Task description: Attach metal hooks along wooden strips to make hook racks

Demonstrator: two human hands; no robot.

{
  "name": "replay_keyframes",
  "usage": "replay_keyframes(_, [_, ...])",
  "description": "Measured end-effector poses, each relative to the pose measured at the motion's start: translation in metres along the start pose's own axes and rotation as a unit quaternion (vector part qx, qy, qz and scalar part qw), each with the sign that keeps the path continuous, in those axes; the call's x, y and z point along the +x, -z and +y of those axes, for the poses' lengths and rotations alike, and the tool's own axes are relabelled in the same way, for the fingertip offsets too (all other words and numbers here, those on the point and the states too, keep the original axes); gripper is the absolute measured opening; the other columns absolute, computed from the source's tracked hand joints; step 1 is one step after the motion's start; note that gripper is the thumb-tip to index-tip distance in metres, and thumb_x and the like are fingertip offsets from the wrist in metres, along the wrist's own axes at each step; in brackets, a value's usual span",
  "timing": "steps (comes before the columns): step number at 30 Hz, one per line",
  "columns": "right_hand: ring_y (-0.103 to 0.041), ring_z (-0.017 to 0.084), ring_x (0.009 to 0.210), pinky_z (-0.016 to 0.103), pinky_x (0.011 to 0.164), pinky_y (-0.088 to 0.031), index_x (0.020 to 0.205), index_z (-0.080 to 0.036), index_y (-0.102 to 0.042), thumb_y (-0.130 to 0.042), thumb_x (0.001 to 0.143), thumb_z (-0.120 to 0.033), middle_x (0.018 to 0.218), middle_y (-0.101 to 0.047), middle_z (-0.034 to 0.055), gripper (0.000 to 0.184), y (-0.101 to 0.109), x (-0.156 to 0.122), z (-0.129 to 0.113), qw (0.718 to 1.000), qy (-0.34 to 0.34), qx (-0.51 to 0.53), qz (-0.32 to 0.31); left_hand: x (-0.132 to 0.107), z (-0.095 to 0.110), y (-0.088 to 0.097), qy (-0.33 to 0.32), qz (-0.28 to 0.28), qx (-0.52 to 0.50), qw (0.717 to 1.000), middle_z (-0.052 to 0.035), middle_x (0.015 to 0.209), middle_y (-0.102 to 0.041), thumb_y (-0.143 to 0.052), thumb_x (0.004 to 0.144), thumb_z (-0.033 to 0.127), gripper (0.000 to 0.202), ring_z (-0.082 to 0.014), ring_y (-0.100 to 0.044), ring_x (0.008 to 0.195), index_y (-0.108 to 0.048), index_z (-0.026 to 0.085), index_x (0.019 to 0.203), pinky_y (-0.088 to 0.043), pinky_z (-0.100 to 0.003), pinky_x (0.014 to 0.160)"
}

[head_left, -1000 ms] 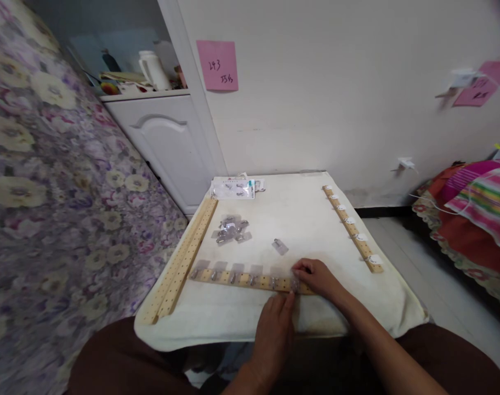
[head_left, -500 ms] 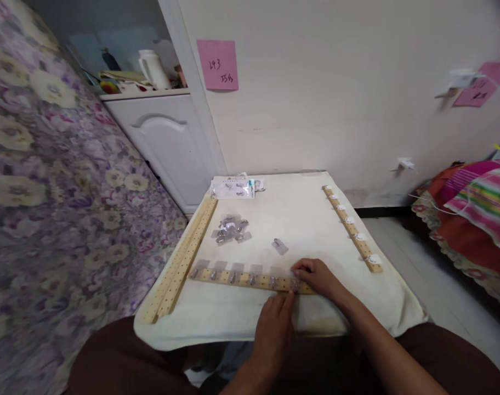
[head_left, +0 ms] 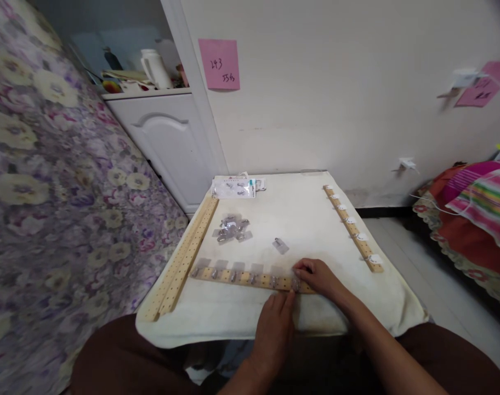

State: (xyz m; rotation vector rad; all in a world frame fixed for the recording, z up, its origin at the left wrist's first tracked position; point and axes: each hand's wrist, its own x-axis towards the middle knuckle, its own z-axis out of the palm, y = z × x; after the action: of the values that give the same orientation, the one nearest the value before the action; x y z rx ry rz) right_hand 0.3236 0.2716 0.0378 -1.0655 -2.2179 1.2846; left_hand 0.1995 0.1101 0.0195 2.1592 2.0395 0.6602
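Observation:
A perforated wooden strip lies across the near part of the table. Along it sit several clear plastic tabs, each with a small metal clip. At the strip's right end, my right hand pinches the upper edge of one such tab with a metal clip. My left hand is closed at the strip's near edge, its fingertips touching the lower end of that clip; what lies between its fingers is hidden. One loose tab rests beyond the strip, and a pile of similar tabs is farther left.
Two more perforated strips run along the table's left side. A strip bearing white tags lies at the right. Printed packets are at the far left corner. A cream cloth covers the table, with a wall behind.
The whole view shifts very slightly. Both hands stay at the same clip on the strip, with no visible change in grip.

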Motion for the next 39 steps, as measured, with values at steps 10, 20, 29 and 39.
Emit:
replay_keyframes(10, [-0.059,0.017,0.068,0.026,0.061,-0.042,0.089,-0.016,-0.068,-0.059,0.074,-0.030,0.076,-0.069,0.0031,0.022,0.0004,-0.0045,-0.0011,1.000,0.009,0.004,-0.007,0.0016,0.0008,0.0040,0.002,-0.024,-0.001,1.000,-0.0104,0.104,-0.057,-0.040,0.075,0.002,0.060,-0.0226,-0.051,0.093,-0.039,0.017,0.133,-0.047,-0.042,0.081])
replay_keyframes(20, [-0.058,0.017,0.067,0.027,0.062,-0.043,0.095,-0.016,-0.068,-0.064,0.070,-0.028,0.076,-0.068,0.0038,0.028,0.0019,-0.0047,-0.0016,1.000,-0.008,0.009,-0.014,0.0029,0.0022,0.0031,0.009,-0.019,-0.008,1.000,-0.0102,0.104,-0.057,-0.040,0.074,0.000,0.064,-0.0220,-0.050,0.092,-0.038,0.018,0.135,-0.047,-0.040,0.081])
replay_keyframes(29, [-0.059,0.018,0.069,0.028,0.063,-0.043,0.098,-0.016,-0.068,-0.063,0.070,-0.028,0.078,-0.069,0.0045,0.031,0.0014,-0.0047,0.0007,1.000,-0.012,-0.003,-0.013,0.0025,0.0024,0.0058,0.007,-0.022,-0.009,1.000,-0.0112,0.104,-0.057,-0.038,0.075,0.001,0.060,-0.0229,-0.050,0.093,-0.039,0.016,0.134,-0.046,-0.041,0.081])
replay_keyframes(39, [-0.057,0.016,0.066,0.026,0.060,-0.042,0.094,-0.015,-0.068,-0.065,0.068,-0.026,0.072,-0.067,0.0027,0.028,0.0010,-0.0048,-0.0014,0.999,-0.016,0.027,-0.014,0.0027,0.0024,0.0069,0.011,-0.039,-0.002,0.999,-0.0103,0.105,-0.057,-0.040,0.075,0.003,0.060,-0.0233,-0.050,0.093,-0.039,0.018,0.134,-0.046,-0.041,0.081])
